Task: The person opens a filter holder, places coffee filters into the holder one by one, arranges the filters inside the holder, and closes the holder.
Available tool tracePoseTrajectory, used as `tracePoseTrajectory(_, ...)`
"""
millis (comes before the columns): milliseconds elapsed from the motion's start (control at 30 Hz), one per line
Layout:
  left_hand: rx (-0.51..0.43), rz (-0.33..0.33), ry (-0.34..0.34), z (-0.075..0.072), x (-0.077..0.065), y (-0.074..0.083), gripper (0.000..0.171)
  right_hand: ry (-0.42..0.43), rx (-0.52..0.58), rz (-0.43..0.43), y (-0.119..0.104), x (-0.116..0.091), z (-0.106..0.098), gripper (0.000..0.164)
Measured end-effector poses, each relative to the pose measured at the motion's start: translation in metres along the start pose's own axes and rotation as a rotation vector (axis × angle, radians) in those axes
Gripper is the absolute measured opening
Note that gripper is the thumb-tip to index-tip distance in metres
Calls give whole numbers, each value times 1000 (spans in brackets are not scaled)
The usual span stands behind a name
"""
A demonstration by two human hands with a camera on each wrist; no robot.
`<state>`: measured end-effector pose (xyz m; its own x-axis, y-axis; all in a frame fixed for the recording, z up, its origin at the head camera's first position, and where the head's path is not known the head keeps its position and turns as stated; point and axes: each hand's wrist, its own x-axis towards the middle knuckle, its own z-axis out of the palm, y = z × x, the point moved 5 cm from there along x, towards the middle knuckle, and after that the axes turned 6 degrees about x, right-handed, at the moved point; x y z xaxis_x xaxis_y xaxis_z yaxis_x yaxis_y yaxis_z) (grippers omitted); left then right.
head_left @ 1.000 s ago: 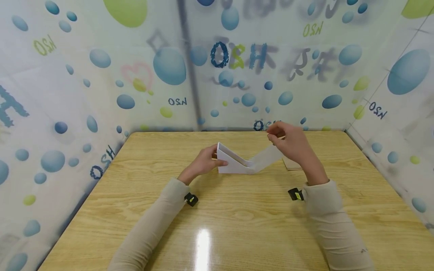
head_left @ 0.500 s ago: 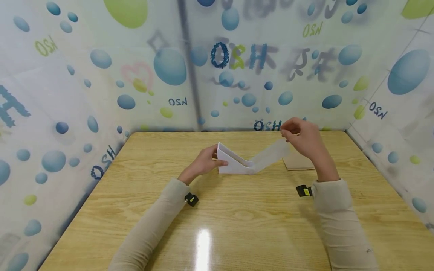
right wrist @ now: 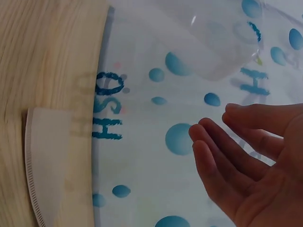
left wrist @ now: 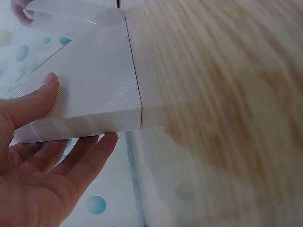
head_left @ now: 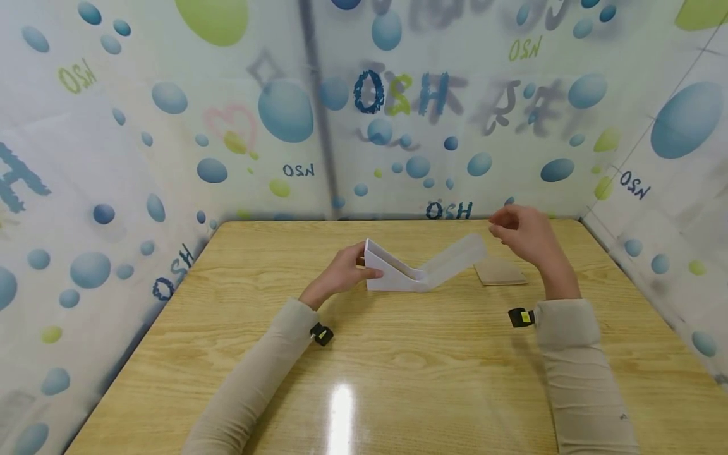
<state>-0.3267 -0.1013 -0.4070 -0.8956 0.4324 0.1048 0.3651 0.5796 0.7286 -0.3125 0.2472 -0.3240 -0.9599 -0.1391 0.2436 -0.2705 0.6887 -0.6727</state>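
A white box (head_left: pixel 392 278) with a sloping open top stands on the table. My left hand (head_left: pixel 340 272) grips its tall left end, thumb on the near face (left wrist: pixel 97 71) and fingers behind. From the box's low right end a translucent lid (head_left: pixel 455 258) rises slantwise to the right, swung wide open. Just right of the lid's free edge my right hand (head_left: pixel 529 235) hovers, fingers loosely bent and holding nothing; the right wrist view shows a gap between hand and lid (right wrist: pixel 203 52). Below that hand lies a flat tan coffee filter paper (head_left: pixel 502 273) with a crimped edge.
The wooden table (head_left: pixel 398 379) reaches to a patterned cloth wall (head_left: pixel 364 139) at its back edge. Similar cloth hangs along the left and right sides. A light reflection shows on the table's near part.
My right hand has moved to the right, away from the box, and has let go of the lid, which stays raised. More of the filter paper shows. My left hand has stayed still.
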Motion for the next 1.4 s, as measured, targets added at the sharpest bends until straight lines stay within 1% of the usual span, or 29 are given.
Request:
tracePoseTrajectory(200, 1, 11, 1, 0, 0, 1, 40, -96, -26, 95, 18, 1, 0, 36)
tracePoseTrajectory(300, 1, 11, 1, 0, -1, 1, 41, -135, -49, 132, 29, 2, 1, 37)
tracePoseTrajectory(467, 0, 10, 2, 0, -1, 1, 41, -168, -81, 166, 47, 3, 5, 36)
tracePoseTrajectory(800, -5, 1, 2, 0, -1, 1, 40, -256, -164, 221, 77, 2, 15, 45)
tracePoseTrajectory(967, -5, 3, 0, 0, -1, 2, 40, -282, -186, 261, 83, -2, 16, 50)
tracePoseTrajectory(1200, -4, 7, 0, 0, -1, 2, 40, -305, -187, 300, 88, -4, 17, 56)
tracePoseTrajectory(1400, -11, -4, -3, 0, -1, 1, 40, -334, -189, 333, 92, -4, 21, 59)
